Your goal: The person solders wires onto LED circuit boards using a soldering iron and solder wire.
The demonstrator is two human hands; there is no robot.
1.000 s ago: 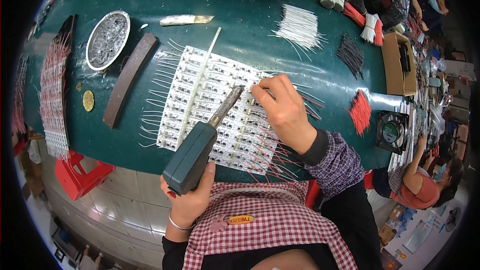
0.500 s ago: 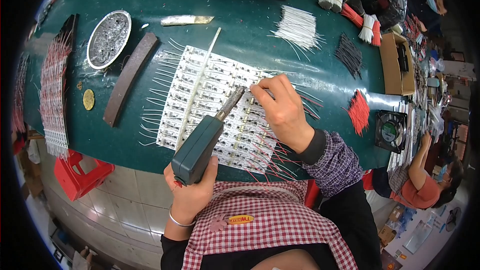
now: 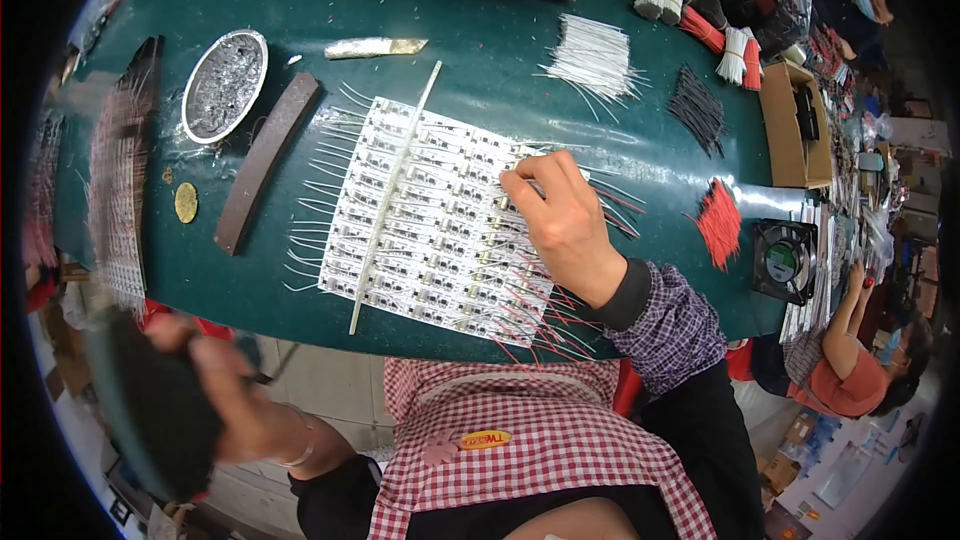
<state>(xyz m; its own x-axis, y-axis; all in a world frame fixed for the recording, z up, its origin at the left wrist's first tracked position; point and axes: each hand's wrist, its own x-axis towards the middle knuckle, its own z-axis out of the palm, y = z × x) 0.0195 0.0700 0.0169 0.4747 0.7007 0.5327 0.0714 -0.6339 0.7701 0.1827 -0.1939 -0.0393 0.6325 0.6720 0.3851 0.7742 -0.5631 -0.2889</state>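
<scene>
Right hand (image 3: 565, 225) pinches thin wire on white circuit-board panel (image 3: 430, 225) | left hand (image 3: 215, 400) grips blurred dark tool (image 3: 150, 420) | panel likely light, fragile: hold edges.

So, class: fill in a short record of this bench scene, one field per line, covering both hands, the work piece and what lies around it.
Left hand: off the table's near edge, gripping a dark tool, blurred
Right hand: fingertips pinched on the board panel
Panel: white, flat on the green table, wires sticking out both sides
Left of panel: curved brown bar, round metal dish
Right of panel: red wires, black wires, small fan
</scene>
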